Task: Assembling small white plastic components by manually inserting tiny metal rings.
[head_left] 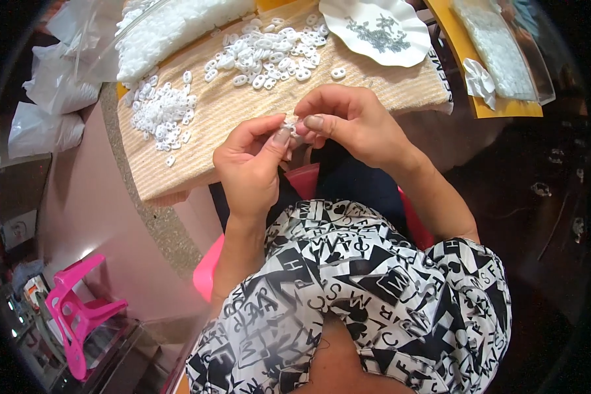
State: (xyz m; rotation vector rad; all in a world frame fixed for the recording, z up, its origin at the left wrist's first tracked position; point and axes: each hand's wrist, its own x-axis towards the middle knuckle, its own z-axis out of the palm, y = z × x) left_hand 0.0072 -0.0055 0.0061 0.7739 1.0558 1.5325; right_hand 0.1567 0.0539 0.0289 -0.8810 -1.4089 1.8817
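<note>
We pinch a small white plastic piece [291, 123] between both hands.
Our left hand [251, 161] has thumb and index finger clamped on it, and our right hand [360, 128] closes its thumb and index finger at its other side, just beyond the near edge of the beige striped cloth [152, 176]. Farther out on the cloth we see a heap of white two-holed ovals [269, 56], a smaller-piece heap [163, 113] to the left, and a white wavy-rimmed dish [338, 18] bearing dark grey bits [382, 37].
</note>
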